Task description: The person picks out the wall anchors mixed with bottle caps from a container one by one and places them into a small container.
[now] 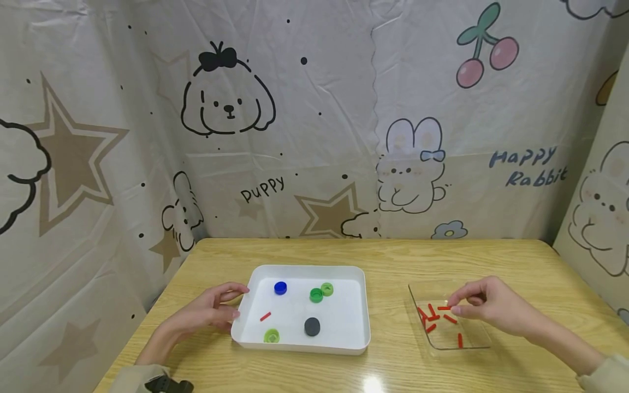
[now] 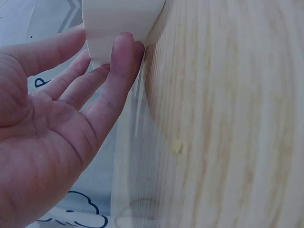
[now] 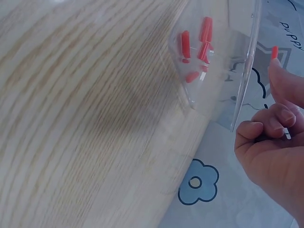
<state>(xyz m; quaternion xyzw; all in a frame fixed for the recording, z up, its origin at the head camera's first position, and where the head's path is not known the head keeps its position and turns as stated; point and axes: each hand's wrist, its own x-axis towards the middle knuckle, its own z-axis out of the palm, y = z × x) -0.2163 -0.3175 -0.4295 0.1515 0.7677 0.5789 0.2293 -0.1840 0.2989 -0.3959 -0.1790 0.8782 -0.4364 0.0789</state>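
My left hand [image 1: 206,310] is at the left end of a white tray [image 1: 344,346]; in the left wrist view its extended fingertips touch the tray's side wall [image 2: 118,21]. Inside that tray lie a blue cap [image 1: 280,288], a green cap [image 1: 316,295], two light green caps, a black cap [image 1: 312,327] and one short red stick [image 1: 265,316]. Over a clear plastic box [image 1: 472,347] on the right, my right hand [image 1: 498,307] pinches a red stick [image 3: 274,52] between thumb and forefinger. Several more red sticks [image 1: 449,319] lie scattered in the box.
Both containers stand on a wooden table [image 1: 388,327], with a strip of tabletop between them. A curtain [image 1: 324,142] printed with cartoon animals hangs behind the table and along its sides. A dark watch [image 1: 167,384] is on the left wrist.
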